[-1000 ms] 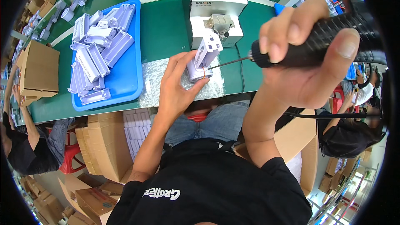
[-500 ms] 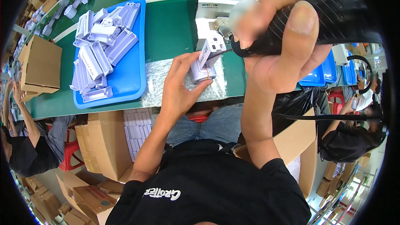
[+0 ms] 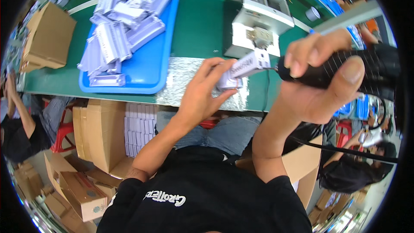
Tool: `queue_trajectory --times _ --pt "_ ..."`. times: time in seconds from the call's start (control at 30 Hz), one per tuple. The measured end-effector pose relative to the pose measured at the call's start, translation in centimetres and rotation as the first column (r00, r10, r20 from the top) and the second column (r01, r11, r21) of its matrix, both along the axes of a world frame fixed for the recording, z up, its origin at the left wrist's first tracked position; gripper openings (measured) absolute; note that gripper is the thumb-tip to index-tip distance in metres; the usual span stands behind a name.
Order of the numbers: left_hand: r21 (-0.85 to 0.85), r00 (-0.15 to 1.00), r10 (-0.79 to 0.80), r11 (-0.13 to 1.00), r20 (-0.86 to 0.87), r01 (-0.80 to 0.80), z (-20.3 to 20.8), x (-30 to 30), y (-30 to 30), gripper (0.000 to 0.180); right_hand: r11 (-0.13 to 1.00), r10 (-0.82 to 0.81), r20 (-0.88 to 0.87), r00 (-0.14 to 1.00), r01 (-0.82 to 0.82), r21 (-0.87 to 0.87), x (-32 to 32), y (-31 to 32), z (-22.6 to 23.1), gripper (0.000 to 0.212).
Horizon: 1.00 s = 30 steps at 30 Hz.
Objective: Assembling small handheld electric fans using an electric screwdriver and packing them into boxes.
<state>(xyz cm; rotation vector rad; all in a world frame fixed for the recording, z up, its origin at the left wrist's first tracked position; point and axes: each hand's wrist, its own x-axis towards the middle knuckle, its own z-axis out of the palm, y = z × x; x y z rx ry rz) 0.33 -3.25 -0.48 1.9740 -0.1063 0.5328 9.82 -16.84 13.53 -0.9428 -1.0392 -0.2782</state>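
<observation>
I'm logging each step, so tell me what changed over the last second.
The white part tipped rightward; the black driver, earlier at its lower section, now points at its upper end. The left hand still holds the part, the right hand the driver. The blue tray stayed put.

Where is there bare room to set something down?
The green bench top between the blue tray and the metal machine; also the tray's near right side. Crowded: the tray's left, heaped with pale parts, and before the machine, where the left hand holds a housing, the right hand a driver.

Parts (image 3: 113,41) in tray (image 3: 157,60), carton (image 3: 51,39) left of it, machine (image 3: 266,15) right, housing (image 3: 246,66) before machine
</observation>
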Motion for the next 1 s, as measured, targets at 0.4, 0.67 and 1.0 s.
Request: queue_trajectory --times 0.4,0.67,1.0 --pt "0.006 0.991 -0.023 1.0 -0.131 0.024 1.3 -0.9 0.1 0.067 0.927 -0.35 -0.127 0.928 0.363 0.097 -4.1 -5.0 1.2 0.044" --pt "-0.002 0.983 -0.139 0.99 -0.122 0.14 8.8 -0.4 7.9 0.073 0.676 -0.736 -0.336 0.587 0.627 -0.386 -3.7 -7.2 -12.8 0.028" --pt "0.328 0.854 0.197 0.944 -0.481 -0.033 7.2 25.8 28.8 0.074 0.381 -0.913 -0.063 0.403 0.788 -0.483 -3.6 -7.8 -17.9 0.017"
